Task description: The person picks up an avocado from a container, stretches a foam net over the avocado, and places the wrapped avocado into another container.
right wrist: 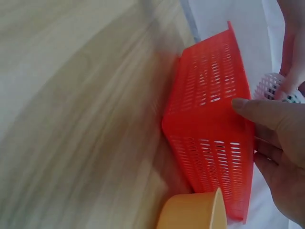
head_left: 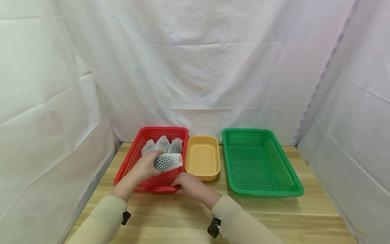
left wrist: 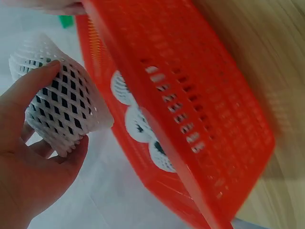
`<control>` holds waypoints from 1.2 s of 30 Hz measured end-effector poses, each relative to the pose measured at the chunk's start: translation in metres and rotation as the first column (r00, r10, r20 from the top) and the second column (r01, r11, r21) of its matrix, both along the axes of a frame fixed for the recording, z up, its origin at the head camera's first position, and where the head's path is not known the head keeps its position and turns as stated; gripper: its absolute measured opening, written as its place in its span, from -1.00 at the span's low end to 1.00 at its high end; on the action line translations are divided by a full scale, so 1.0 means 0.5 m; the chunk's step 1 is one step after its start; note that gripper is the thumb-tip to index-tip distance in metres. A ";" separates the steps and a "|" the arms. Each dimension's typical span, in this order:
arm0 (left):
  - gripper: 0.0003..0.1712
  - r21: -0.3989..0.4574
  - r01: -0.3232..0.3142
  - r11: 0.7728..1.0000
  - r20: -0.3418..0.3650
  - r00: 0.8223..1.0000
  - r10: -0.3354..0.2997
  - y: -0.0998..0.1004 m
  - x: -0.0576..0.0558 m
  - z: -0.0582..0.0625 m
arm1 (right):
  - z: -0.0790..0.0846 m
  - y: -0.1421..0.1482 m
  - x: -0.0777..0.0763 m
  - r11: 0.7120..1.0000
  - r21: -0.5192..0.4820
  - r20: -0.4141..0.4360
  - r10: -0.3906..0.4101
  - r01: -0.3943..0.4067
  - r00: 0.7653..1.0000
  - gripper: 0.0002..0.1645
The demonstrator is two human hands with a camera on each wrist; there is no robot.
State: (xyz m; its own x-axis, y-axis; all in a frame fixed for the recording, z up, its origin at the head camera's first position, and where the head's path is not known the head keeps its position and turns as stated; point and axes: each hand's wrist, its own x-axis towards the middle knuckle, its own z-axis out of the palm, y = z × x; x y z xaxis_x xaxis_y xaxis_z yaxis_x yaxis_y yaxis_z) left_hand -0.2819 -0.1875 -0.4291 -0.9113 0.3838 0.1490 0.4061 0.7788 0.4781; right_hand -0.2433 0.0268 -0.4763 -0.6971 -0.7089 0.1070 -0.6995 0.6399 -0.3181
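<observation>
My left hand (head_left: 147, 165) grips a dark, rounded thing in a white foam net sleeve (head_left: 168, 162) above the red basket (head_left: 166, 128). In the left wrist view, thumb and fingers curl round the netted thing (left wrist: 69, 98); the sleeve hides what kind it is. Three more foam-netted things (head_left: 162, 143) lie in a row at the basket's far end. At the basket's near right corner, my right hand (head_left: 195, 187) holds the rim. The right wrist view shows the right thumb outside the red wall (right wrist: 209, 109) and the fingers over the rim.
A small yellow tray (head_left: 202, 159) stands right beside the red basket. Further right is a large green basket (head_left: 259, 162) with nothing in it. White cloth (head_left: 198, 74) hangs behind and at both sides of the wooden table (head_left: 170, 220).
</observation>
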 end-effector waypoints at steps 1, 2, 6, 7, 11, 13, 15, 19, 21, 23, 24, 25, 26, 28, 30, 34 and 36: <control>-0.15 -0.027 0.006 1.000 -0.012 1.000 -0.006 -0.004 -0.004 -0.005 | 0.002 -0.002 -0.004 1.000 0.005 0.013 -0.006 0.006 1.000 -0.76; -0.16 -0.053 0.015 0.998 -0.026 1.000 -0.016 -0.009 -0.008 -0.010 | 0.005 -0.004 -0.007 1.000 0.011 0.022 -0.012 0.012 1.000 -0.77; -0.21 -0.134 0.012 0.991 -0.047 0.999 -0.018 -0.026 -0.018 -0.033 | 0.019 -0.009 -0.011 0.998 0.044 0.042 -0.041 0.039 0.998 -0.77; -0.22 -0.147 0.010 0.989 -0.044 0.999 -0.017 -0.030 -0.020 -0.040 | 0.023 -0.011 -0.010 0.998 0.050 0.048 -0.049 0.046 0.998 -0.77; -0.27 -0.187 0.012 0.982 -0.023 1.000 -0.017 -0.044 -0.026 -0.067 | 0.033 -0.019 -0.009 0.994 0.080 0.059 -0.078 0.073 0.995 -0.76; -0.29 -0.202 0.015 0.979 -0.006 1.000 -0.016 -0.050 -0.030 -0.080 | 0.034 -0.022 -0.009 0.992 0.090 0.064 -0.092 0.086 0.994 -0.77; -0.31 -0.214 0.016 0.977 0.016 1.000 -0.013 -0.054 -0.032 -0.090 | 0.037 -0.026 -0.009 0.991 0.097 0.067 -0.100 0.093 0.993 -0.77; -0.33 -0.233 0.023 0.972 0.083 0.997 -0.004 -0.062 -0.032 -0.101 | 0.042 -0.030 -0.009 0.990 0.102 0.076 -0.108 0.099 0.991 -0.77; -0.36 -0.237 0.041 0.971 0.122 0.992 -0.012 -0.066 -0.031 -0.103 | 0.042 -0.031 -0.008 0.990 0.100 0.076 -0.109 0.101 0.991 -0.77; -0.39 -0.238 0.068 0.969 0.160 0.987 -0.030 -0.069 -0.031 -0.103 | 0.042 -0.030 -0.009 0.990 0.100 0.075 -0.109 0.102 0.991 -0.77; -0.41 -0.239 0.079 0.968 0.181 0.983 -0.036 -0.070 -0.030 -0.103 | 0.041 -0.029 -0.009 0.990 0.100 0.072 -0.110 0.102 0.991 -0.77; -0.42 -0.238 0.080 0.968 0.209 0.977 -0.029 -0.071 -0.029 -0.102 | 0.041 -0.029 -0.009 0.990 0.097 0.073 -0.110 0.103 0.991 -0.77; -0.43 -0.239 0.082 0.968 0.232 0.972 -0.026 -0.072 -0.029 -0.102 | 0.040 -0.028 -0.009 0.990 0.092 0.076 -0.111 0.104 0.991 -0.77; -0.45 -0.245 0.088 0.965 0.262 0.965 -0.021 -0.073 -0.028 -0.102 | 0.039 -0.027 -0.009 0.991 0.087 0.083 -0.113 0.106 0.990 -0.76; -0.47 -0.253 0.087 0.963 0.282 0.959 -0.013 -0.075 -0.028 -0.103 | 0.039 -0.027 -0.009 0.991 0.081 0.095 -0.116 0.108 0.989 -0.76; -0.47 -0.254 0.090 0.963 0.292 0.956 -0.012 -0.079 -0.032 -0.108 | 0.041 -0.026 -0.008 0.990 0.083 0.108 -0.124 0.115 0.986 -0.75; -0.47 -0.249 0.084 0.965 0.301 0.954 -0.006 -0.081 -0.032 -0.109 | 0.042 -0.027 -0.008 0.989 0.088 0.114 -0.128 0.118 0.985 -0.73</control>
